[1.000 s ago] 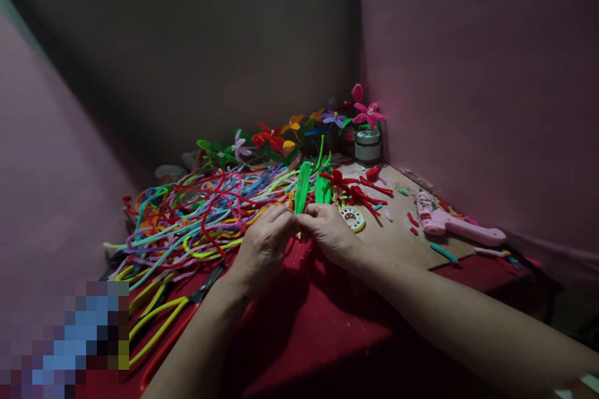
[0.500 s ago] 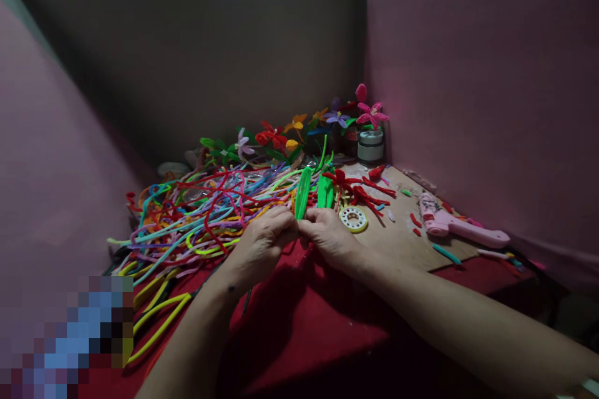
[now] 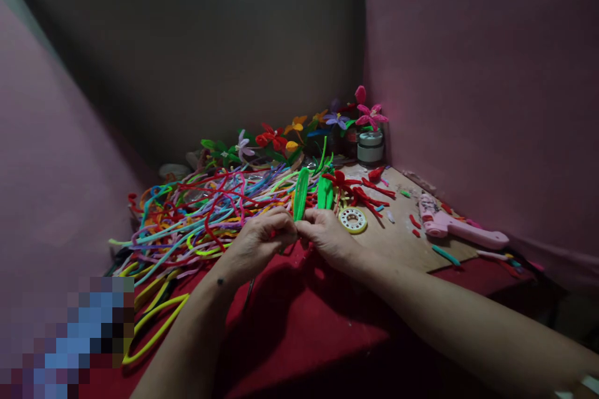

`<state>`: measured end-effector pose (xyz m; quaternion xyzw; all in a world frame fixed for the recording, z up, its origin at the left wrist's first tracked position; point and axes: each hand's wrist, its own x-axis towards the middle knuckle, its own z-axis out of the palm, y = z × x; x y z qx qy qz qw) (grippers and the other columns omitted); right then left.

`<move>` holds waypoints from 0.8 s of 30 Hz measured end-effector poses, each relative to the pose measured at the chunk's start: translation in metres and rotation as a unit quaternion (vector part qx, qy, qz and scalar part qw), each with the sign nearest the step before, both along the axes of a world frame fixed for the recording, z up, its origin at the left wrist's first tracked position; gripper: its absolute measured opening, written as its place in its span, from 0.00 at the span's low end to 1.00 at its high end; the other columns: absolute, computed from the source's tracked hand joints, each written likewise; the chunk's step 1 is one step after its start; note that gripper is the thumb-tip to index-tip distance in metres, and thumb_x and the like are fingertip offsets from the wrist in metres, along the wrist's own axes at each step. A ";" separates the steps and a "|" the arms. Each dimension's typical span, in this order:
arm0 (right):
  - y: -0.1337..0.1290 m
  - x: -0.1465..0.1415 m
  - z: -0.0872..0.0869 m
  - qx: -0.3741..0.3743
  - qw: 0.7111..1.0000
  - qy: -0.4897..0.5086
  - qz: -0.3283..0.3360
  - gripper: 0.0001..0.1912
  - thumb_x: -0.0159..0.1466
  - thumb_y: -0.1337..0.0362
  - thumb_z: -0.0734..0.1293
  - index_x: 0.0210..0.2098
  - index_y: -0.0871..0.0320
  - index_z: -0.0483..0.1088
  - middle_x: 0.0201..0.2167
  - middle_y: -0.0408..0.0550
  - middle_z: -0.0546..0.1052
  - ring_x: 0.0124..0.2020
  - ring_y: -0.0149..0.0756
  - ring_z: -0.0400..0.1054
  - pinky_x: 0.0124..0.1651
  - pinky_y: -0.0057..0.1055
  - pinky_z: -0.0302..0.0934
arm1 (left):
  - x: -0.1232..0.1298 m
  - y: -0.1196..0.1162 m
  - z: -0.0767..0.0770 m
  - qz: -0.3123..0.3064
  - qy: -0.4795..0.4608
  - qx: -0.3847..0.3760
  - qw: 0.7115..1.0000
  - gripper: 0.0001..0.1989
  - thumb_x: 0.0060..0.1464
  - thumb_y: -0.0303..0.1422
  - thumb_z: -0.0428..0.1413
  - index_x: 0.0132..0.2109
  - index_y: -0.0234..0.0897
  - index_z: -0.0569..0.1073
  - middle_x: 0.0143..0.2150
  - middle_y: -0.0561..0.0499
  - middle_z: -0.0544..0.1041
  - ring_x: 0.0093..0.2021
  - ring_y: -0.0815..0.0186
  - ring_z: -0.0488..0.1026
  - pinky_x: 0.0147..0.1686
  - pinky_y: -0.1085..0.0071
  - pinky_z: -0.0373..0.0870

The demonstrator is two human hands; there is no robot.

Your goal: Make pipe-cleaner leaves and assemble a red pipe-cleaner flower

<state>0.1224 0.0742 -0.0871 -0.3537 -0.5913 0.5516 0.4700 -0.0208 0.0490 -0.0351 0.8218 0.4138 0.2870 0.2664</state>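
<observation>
A long green loop of fuzzy stem stands up from between my two hands, its lower end hidden by the fingers. My left hand is closed at its base, fingertips pressed together. Touching it from the right, my right hand pinches the same base. Another green looped piece lies just behind my right hand. Beside that hand sits a round yellow-rimmed spool.
Many coloured fuzzy stems are heaped at the left. Fuzzy flowers line the back. A pink glue gun rests on a board at the right. Yellow-handled pliers lie at the lower left on red cloth.
My left wrist and forearm have shifted a little to the left and the left hand has turned slightly. The green loop leans slightly further left. Both hands keep their hold.
</observation>
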 end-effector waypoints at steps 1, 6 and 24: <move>0.000 0.001 0.002 0.002 1.000 -0.004 0.007 0.07 0.50 0.67 0.61 0.17 0.61 0.61 0.14 0.38 0.60 0.17 0.23 0.53 0.21 0.23 0.46 | -0.001 0.001 0.000 0.005 -0.028 -0.031 0.999 0.06 0.49 0.31 0.52 0.27 0.34 0.70 0.29 0.52 0.68 0.32 0.69 0.64 0.33 0.73 0.61; -0.004 0.002 0.008 -0.020 0.999 0.003 0.049 0.04 0.50 0.68 0.60 0.19 0.61 0.62 0.14 0.37 0.61 0.17 0.22 0.52 0.21 0.23 0.46 | -0.005 0.009 -0.009 0.154 -0.200 -0.138 0.958 0.13 0.46 0.38 0.56 0.37 0.34 0.71 0.27 0.53 0.69 0.23 0.73 0.62 0.23 0.76 0.59; -0.006 0.000 -0.001 -0.078 0.989 -0.018 0.121 0.15 0.46 0.57 0.69 0.16 0.63 0.67 0.10 0.37 0.60 0.14 0.21 0.49 0.18 0.24 0.42 | 0.000 0.016 -0.020 0.155 -0.384 -0.236 0.879 0.12 0.40 0.35 0.61 0.25 0.32 0.67 0.16 0.60 0.54 0.15 0.79 0.50 0.15 0.80 0.47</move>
